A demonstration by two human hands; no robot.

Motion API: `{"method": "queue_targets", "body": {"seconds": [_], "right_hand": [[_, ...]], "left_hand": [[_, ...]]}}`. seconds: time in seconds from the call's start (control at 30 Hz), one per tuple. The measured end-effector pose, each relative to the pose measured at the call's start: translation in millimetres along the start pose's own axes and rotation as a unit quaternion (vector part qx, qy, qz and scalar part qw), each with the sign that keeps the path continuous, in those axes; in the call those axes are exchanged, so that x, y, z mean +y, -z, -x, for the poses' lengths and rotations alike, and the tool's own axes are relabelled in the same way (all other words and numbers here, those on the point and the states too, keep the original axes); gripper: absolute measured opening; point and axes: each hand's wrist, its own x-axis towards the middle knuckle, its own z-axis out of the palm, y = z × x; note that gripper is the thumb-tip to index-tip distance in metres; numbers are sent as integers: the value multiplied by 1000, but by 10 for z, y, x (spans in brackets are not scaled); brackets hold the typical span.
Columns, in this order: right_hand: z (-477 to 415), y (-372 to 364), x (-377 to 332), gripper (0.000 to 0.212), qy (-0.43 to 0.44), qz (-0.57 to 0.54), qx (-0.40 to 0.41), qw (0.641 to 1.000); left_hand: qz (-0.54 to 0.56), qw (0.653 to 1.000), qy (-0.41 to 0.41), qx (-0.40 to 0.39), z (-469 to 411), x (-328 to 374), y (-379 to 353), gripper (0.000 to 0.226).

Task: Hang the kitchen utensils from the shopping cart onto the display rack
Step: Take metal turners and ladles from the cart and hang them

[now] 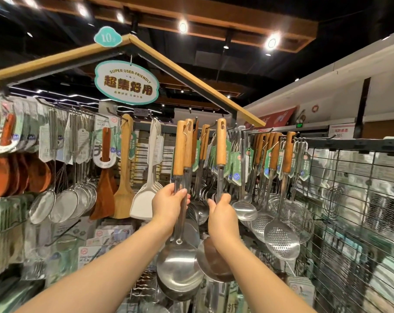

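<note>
My left hand [168,205] grips the steel shafts of two wooden-handled ladles [179,265], held upright with their bowls down. Their handle tops reach the level of the rack's hooks. My right hand [222,214] grips the shaft of another wooden-handled ladle [221,143]; the hole in its handle top sits at the tip of a hook [214,124] on the display rack. That ladle's bowl [214,265] hangs below my right wrist. The shopping cart is out of view.
Wooden spatulas [124,177], a white turner [146,195], strainers [62,204] and whisks hang to the left. More ladles and skimmers [280,238] hang to the right, beside a black wire grid panel [354,211]. Packaged goods fill the lower hooks.
</note>
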Motion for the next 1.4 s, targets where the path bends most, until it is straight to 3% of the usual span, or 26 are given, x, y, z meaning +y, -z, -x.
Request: {"method": "queue_targets", "body": {"seconds": [1.03, 1.4], "right_hand": [[-84, 126, -27, 28, 20, 25, -16, 999], [-558, -47, -41, 27, -22, 55, -60, 996]], "left_hand": [[24, 1000, -7, -7, 45, 117, -71, 16], [-3, 1000, -10, -3, -144, 83, -56, 16]]}}
